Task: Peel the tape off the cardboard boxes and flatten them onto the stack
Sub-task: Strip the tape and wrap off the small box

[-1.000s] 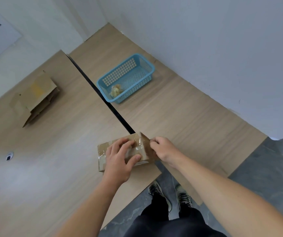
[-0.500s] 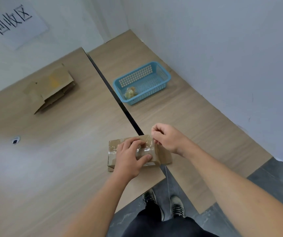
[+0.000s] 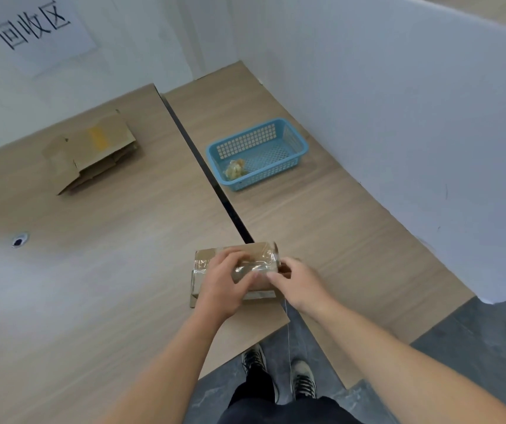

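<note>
A small taped cardboard box [image 3: 207, 262] sits at the near corner of the left table. My left hand [image 3: 225, 284] lies over its top, thumb and fingers curled round it. My right hand [image 3: 296, 283] is at the box's right end, its fingers pinching clear tape [image 3: 262, 261] there. A thin strand of tape hangs from that end down past the table edge. A stack of flattened cardboard [image 3: 92, 149] lies far left on the same table.
A blue plastic basket [image 3: 294, 148] holding a crumpled wad of tape [image 3: 235, 169] stands on the right table. A dark gap [image 3: 208, 182] separates the two tables. White walls close the back and right. My shoes and the grey floor are below.
My right hand came down from above the box's far right corner to its right end. The left hand keeps its hold on the box. The camera tilted up slightly.
</note>
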